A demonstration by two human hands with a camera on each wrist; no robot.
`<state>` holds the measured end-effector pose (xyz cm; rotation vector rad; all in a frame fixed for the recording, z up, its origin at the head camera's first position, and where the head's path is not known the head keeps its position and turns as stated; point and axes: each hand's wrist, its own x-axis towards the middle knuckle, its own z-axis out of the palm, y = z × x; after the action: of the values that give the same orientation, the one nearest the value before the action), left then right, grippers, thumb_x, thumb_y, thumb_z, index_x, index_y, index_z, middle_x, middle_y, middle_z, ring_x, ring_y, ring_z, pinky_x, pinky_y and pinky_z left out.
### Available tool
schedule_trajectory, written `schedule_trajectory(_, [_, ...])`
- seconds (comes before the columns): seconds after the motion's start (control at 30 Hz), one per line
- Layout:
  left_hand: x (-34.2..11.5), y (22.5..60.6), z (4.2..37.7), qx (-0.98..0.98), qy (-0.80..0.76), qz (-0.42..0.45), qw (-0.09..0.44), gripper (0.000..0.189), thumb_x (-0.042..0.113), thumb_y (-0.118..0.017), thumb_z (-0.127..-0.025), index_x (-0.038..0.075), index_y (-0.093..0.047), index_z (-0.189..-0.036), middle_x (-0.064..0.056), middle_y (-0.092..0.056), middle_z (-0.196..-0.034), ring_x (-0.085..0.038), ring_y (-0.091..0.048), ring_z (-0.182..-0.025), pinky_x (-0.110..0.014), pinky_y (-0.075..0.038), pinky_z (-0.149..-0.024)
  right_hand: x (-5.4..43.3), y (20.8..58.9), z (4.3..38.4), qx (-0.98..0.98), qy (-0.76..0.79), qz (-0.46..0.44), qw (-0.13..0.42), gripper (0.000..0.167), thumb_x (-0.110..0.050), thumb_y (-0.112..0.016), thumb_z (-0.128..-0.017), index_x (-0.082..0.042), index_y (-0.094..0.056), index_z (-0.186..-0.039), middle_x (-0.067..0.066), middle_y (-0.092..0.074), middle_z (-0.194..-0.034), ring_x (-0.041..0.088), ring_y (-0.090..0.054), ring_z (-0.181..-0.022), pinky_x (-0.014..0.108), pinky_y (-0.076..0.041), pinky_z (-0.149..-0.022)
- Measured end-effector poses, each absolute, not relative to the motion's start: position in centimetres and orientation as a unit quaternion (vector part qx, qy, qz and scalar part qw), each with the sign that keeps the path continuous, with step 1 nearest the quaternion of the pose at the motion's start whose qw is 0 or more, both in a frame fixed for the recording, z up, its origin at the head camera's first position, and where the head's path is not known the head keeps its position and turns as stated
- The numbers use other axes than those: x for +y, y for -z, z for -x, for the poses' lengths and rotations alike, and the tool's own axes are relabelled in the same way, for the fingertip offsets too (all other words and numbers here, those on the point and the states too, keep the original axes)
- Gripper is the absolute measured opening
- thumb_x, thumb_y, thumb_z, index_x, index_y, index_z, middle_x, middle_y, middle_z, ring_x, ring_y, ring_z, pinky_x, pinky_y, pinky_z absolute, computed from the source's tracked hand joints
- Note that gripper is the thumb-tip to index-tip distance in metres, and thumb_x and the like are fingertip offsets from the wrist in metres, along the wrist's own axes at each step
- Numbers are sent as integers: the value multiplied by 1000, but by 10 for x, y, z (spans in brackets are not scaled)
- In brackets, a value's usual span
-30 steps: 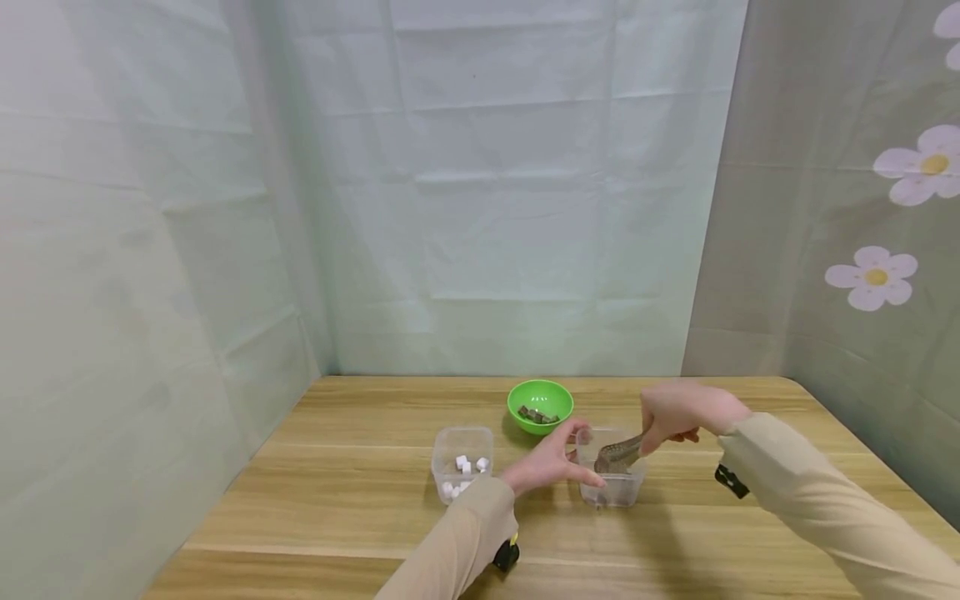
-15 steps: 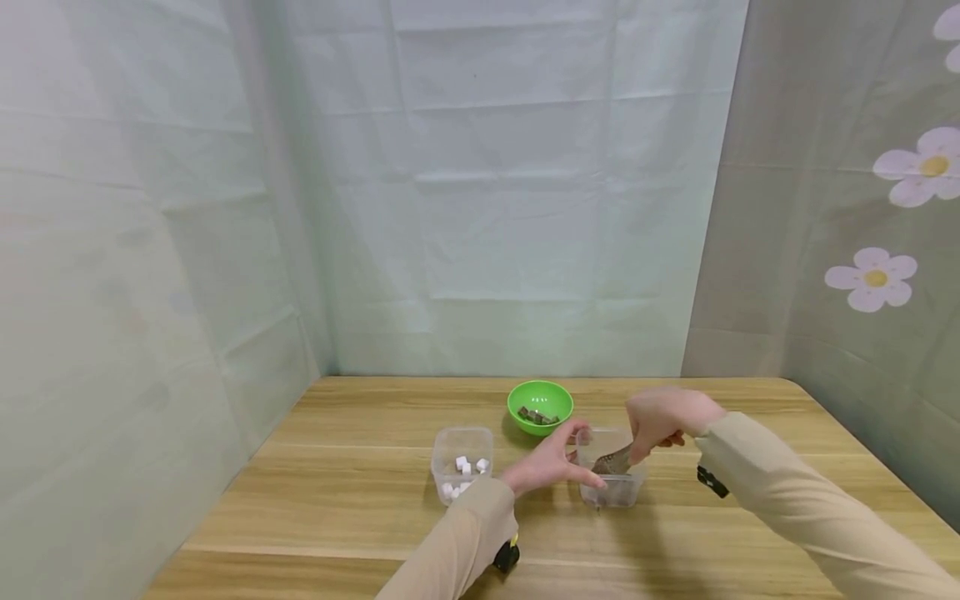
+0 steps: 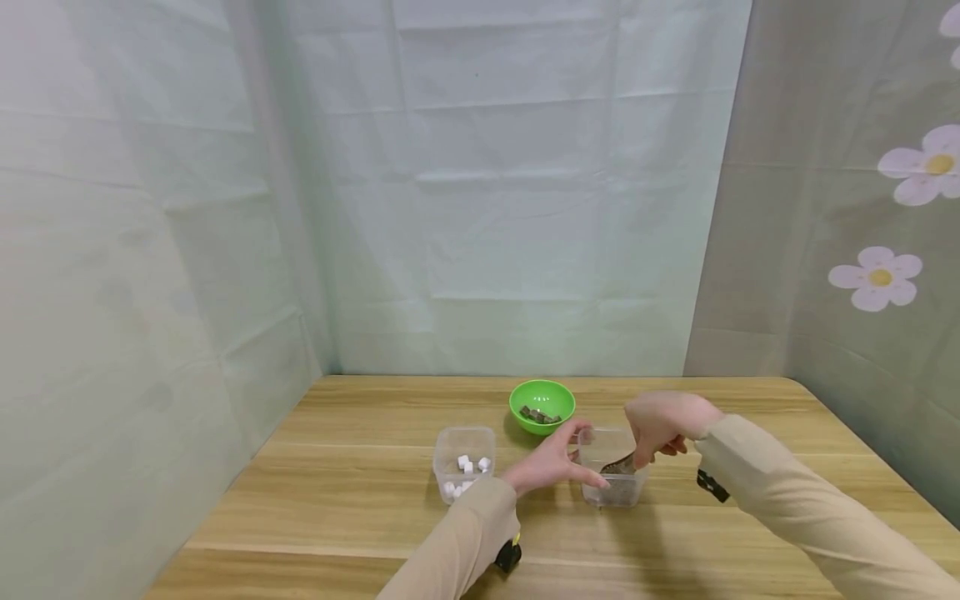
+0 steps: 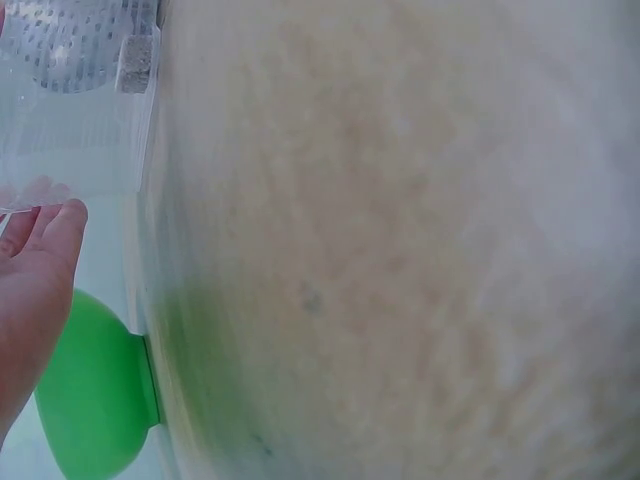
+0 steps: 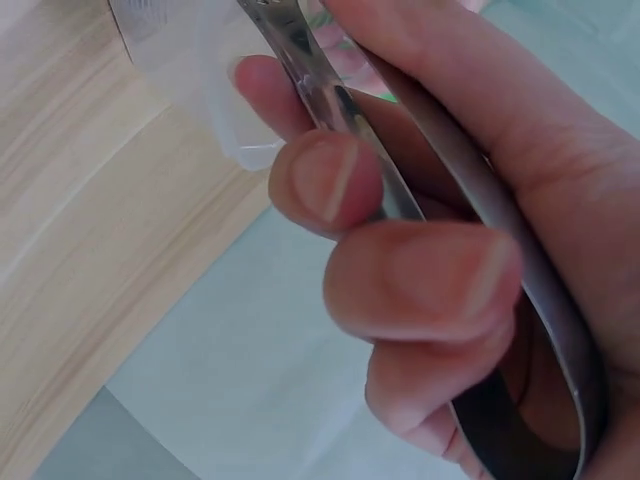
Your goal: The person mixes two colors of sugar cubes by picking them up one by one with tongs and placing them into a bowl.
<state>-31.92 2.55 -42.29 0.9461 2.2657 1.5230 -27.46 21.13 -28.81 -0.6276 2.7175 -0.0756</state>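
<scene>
My right hand grips metal tongs, fingers wrapped around both arms in the right wrist view. Their perforated heads reach down inside a clear plastic container, right of the table's middle. In the left wrist view, a tong head shows through the container wall, beside a small grey-brown cube low in the container. My left hand holds this container from its left side, thumb at the near side and fingertips at the far one.
Behind my left hand stands a green bowl with several brown cubes in it. A second clear container holding several white cubes is on the left, partly covered by my left sleeve. Pale curtains surround the wooden table.
My right hand has moved slightly left and the tongs have gone lower into the container. My left hand stays on the container.
</scene>
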Motion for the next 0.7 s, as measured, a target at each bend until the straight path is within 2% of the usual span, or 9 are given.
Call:
schedule_trajectory(0.13, [26, 423, 319, 779, -522, -324, 122, 80, 26, -80, -67, 19, -35, -133, 7, -40, -125, -11, -37, -114, -25, -37, -90, 216, 288, 275, 959, 45, 220, 173, 31, -15, -72, -72, -14, -57, -44, 1, -48, -38, 6, -36, -30, 19, -28, -33])
schedule_trajectory(0.27, [26, 423, 319, 782, -520, -322, 122, 82, 27, -81, -67, 16, -35, -134, 7, -40, -125, -12, -37, -114, -27, -37, -90, 222, 287, 276, 961, 55, 215, 164, 35, -15, -71, -73, -14, -54, -42, -1, -46, -37, 7, -36, -30, 21, -34, -35])
schedule_trajectory(0.7, [26, 425, 320, 784, -516, -325, 118, 85, 28, -81, -65, 14, -34, -135, 7, -40, -125, -12, -37, -115, -28, -36, -91, 251, 280, 274, 951, 115, 260, 120, 29, -16, -69, -76, -20, -61, -49, -3, -45, -38, 6, -37, -29, 22, -36, -34])
